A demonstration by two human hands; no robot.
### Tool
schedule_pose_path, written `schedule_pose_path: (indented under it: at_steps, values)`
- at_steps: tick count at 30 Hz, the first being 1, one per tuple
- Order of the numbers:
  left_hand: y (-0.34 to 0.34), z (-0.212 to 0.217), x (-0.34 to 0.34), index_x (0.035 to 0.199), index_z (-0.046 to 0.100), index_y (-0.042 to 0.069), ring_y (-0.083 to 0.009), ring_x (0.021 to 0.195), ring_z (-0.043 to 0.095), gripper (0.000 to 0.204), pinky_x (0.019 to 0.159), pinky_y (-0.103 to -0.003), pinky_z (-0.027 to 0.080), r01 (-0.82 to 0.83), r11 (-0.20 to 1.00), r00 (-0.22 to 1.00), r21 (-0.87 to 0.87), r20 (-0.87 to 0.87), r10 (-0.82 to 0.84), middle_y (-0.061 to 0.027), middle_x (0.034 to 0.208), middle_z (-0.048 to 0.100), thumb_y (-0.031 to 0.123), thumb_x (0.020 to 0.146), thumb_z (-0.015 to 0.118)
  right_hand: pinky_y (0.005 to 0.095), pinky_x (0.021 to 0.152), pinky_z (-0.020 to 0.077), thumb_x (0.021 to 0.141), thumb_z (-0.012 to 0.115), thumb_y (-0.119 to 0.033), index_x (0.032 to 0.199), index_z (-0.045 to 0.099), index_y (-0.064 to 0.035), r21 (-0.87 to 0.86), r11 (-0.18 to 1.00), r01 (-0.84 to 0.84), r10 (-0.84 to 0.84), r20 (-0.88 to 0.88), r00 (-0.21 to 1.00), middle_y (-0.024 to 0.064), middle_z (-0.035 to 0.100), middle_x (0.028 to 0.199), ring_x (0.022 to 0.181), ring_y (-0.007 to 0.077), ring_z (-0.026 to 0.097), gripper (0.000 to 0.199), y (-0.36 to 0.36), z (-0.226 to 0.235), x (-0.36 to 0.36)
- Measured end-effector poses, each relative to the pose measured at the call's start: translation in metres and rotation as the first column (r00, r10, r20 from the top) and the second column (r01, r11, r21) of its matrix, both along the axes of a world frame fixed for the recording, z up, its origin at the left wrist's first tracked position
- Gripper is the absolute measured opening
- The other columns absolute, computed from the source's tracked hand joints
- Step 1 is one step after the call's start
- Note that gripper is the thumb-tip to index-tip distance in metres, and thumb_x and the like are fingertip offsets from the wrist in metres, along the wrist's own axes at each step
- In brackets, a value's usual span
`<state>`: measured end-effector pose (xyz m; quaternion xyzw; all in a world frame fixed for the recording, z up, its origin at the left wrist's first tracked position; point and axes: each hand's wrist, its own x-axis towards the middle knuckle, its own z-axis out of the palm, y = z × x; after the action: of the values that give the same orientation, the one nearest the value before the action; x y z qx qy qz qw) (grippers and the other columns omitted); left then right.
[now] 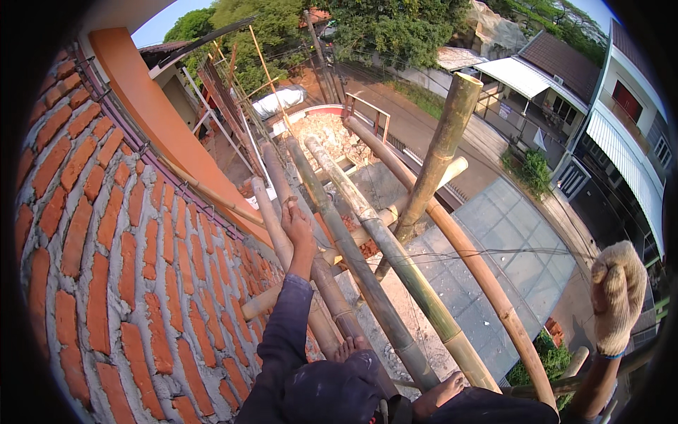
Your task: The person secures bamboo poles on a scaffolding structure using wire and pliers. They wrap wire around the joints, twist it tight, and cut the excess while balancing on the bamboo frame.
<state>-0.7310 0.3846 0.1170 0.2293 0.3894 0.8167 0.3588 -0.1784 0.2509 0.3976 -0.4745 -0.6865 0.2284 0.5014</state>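
Left hand (298, 225), bare, fingers bunched over or against bamboo poles (371, 286); touching or pinching anything: cannot tell. Right hand (619, 291), in cream knit glove (611, 328), curled into fist, well apart from poles; contents hidden. 5 poles lengthwise across crosspole (260, 304), presumably for footing; 2 bare feet (449, 390) on top. Upright bamboo post (445, 127) alongside, probably bracing. At left, rough mortared brick wall (88, 247). Outdoors, high above street (395, 113), houses (565, 60), trees (395, 32).
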Motion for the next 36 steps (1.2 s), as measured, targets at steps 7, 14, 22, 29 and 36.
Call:
schedule_pose_path:
  at_steps: [7,14,22,29,36]
  values:
    - [0.005,0.008,0.008,0.118,0.057,0.012,-0.0080,0.047,0.035,0.017,0.039,-0.027,0.026,-0.063,0.995,0.937,0.073,0.349,0.033,0.0054,0.065,0.039,0.023,0.109,0.047,0.0474,0.062,0.0568,0.084,0.062,-0.030,0.080,0.074,-0.0064,-0.575,0.786,0.225,0.613,0.770,-0.175,0.0180,0.073,0.082,0.075,0.0298,0.075,0.027,0.015,-0.082,-0.057]
    - [0.021,0.013,-0.021,0.110,0.062,0.012,-0.0064,0.044,0.031,0.020,0.039,-0.026,0.024,-0.318,0.923,0.948,-0.216,-0.106,0.301,0.0072,0.062,0.031,0.026,0.109,0.048,0.0355,0.066,0.0543,0.100,0.064,-0.031,0.114,0.066,0.0005,-0.377,0.492,-0.785,0.842,-0.022,0.539,0.0159,0.072,0.093,0.077,0.0230,0.071,0.034,-0.006,-0.048,0.026]
    - [0.004,0.003,-0.007,0.119,0.059,0.008,-0.0097,0.046,0.036,0.024,0.040,-0.032,0.030,-0.025,1.000,0.906,-0.014,0.423,0.028,0.0058,0.064,0.037,0.026,0.110,0.045,0.0467,0.068,0.0574,0.083,0.063,-0.024,0.090,0.080,-0.0130,-0.514,0.797,0.316,0.591,0.771,-0.237,0.0131,0.076,0.086,0.083,0.0331,0.075,0.021,0.019,-0.092,-0.054]
    - [0.028,-0.022,-0.048,0.114,0.063,0.012,-0.0060,0.048,0.035,0.023,0.044,-0.025,0.031,-0.474,0.855,0.832,-0.212,-0.426,0.356,0.0067,0.066,0.038,0.026,0.110,0.045,0.0387,0.064,0.0554,0.097,0.059,-0.022,0.111,0.071,-0.0066,-0.578,0.666,-0.472,0.715,0.313,0.625,0.0197,0.073,0.088,0.079,0.0309,0.075,0.024,-0.031,-0.028,-0.017]
    - [0.010,-0.012,-0.003,0.111,0.066,0.008,-0.0055,0.047,0.035,0.027,0.039,-0.028,0.032,-0.132,0.986,0.989,-0.099,0.049,0.137,0.0061,0.062,0.037,0.025,0.110,0.046,0.0376,0.050,0.0479,0.098,0.062,-0.017,0.094,0.075,-0.0073,-0.036,0.999,-0.012,0.037,0.975,0.221,0.0170,0.072,0.077,0.061,0.0306,0.069,0.017,0.049,-0.034,-0.066]
